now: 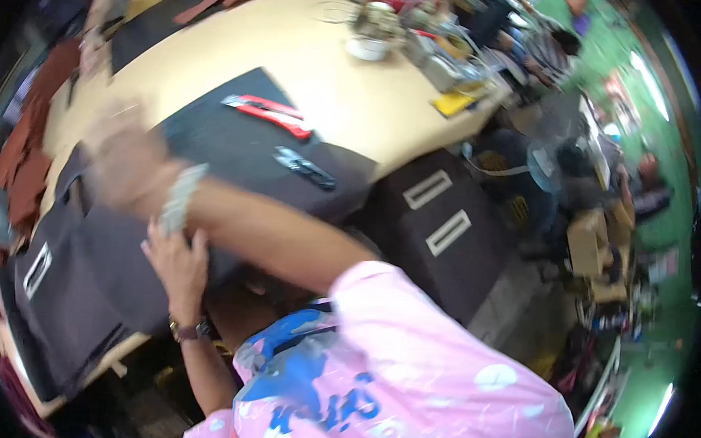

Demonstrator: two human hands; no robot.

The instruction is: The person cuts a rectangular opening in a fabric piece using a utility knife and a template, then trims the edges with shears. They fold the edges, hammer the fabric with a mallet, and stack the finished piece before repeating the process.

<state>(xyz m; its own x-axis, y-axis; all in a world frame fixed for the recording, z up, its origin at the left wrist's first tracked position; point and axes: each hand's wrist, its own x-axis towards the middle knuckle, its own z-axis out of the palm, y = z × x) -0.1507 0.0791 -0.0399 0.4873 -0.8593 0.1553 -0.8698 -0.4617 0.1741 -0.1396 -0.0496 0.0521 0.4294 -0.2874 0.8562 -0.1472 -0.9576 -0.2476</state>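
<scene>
My left hand, with a watch at its wrist, lies with fingers stretched out on a dark sheet that looks like leather or fabric. Across it reaches my right arm, a pale bracelet on the wrist. My right hand is smeared by motion over the upper part of the sheet, and I cannot tell whether it holds anything. Beyond the arm, a red utility knife and a black utility knife lie on a dark mat.
Reddish-brown pieces lie along the table's left side. A white pot, a yellow object and clutter stand at the far end. Dark panels with white-framed slots hang beside the table edge. Other people sit or stand around.
</scene>
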